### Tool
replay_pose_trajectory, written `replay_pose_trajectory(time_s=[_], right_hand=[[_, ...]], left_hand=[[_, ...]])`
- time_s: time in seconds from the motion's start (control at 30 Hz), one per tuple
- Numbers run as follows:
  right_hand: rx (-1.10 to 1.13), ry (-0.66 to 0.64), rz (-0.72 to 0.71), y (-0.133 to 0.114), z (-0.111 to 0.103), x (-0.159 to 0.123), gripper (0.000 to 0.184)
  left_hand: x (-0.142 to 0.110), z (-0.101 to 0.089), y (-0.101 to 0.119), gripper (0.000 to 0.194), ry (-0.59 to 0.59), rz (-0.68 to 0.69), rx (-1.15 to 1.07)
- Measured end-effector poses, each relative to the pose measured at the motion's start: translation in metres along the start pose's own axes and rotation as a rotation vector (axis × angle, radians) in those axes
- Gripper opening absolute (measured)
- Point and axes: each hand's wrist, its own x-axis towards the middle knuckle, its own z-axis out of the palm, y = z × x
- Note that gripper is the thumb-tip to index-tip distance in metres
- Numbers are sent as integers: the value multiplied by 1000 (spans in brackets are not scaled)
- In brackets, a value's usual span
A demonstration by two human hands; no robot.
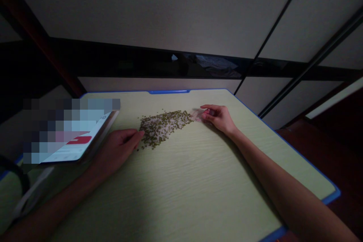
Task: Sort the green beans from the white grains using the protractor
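A spread of small green beans mixed with pale grains (163, 126) lies in the middle of the table. My left hand (120, 143) rests at its left end, fingers curled in and thumb against the index finger; whatever may be between them is hidden. Beyond the right end of the spread, my right hand (219, 117) has its fingers bent around a small pink-red thing (207, 112), too blurred to name. Some pale, pinkish bits (196, 115) lie between this hand and the beans.
The pale table (181, 189) has a blue rim, with a blue ledge (169, 92) at the far side. A lit tablet (76, 147), partly pixelated, leans at the left near a dark cable (19, 170). Cabinet panels (159, 11) stand behind the table.
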Motion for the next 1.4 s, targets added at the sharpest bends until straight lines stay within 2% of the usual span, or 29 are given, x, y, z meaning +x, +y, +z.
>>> replay_pose_trajectory(time_s=[0.33, 0.6, 0.97, 1.4], right_hand=[[-112, -6, -52, -2, -5, -4, 34], [-107, -34, -68, -2, -6, -6, 35], [-21, 10, 17, -3, -4, -7, 42], [-101, -5, -52, -7, 0, -9, 36]], left_hand=[[-1, 1, 1, 42, 20, 13, -2], [0, 1, 0, 43, 30, 23, 10], [-1, 2, 3, 43, 36, 21, -11], [1, 2, 1, 42, 45, 33, -6]])
